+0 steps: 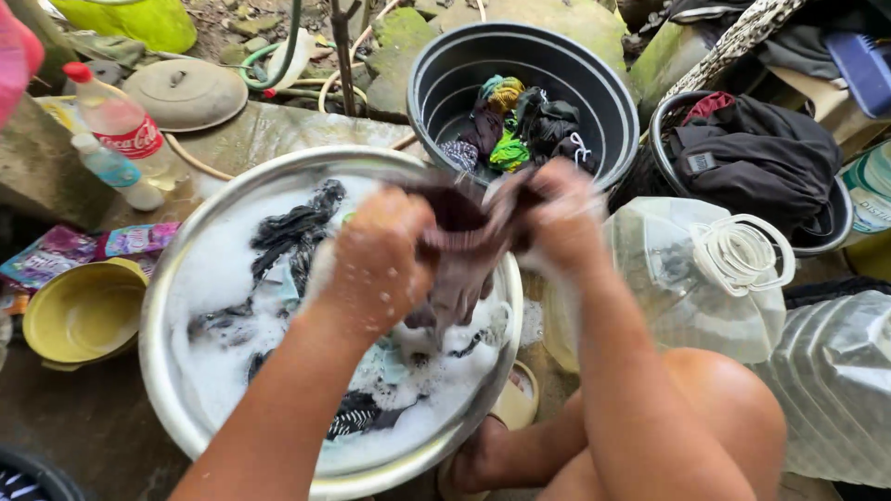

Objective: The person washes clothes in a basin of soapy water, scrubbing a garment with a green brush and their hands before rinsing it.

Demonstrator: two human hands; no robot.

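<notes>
Brown, wet cloth (461, 243) bunched between left hand (379, 255) and right hand (554, 215), both fists closed tight on it for rubbing. Held above metal basin (186, 390) so suds and drips fall back in. More dark clothes soaking in foam (223, 269) below. Black tub (436, 70) just behind, within reach, with wrung pieces inside. Clear jug (687, 278) lying beside right forearm. Yellow bowl (83, 311) left of basin.

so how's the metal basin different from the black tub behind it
The metal basin is silver, shallow and full of suds and soaking clothes; the black tub is dark, deeper and holds only a small pile with no foam. Both hands rub a dark cloth over the basin. Both are round.
</notes>
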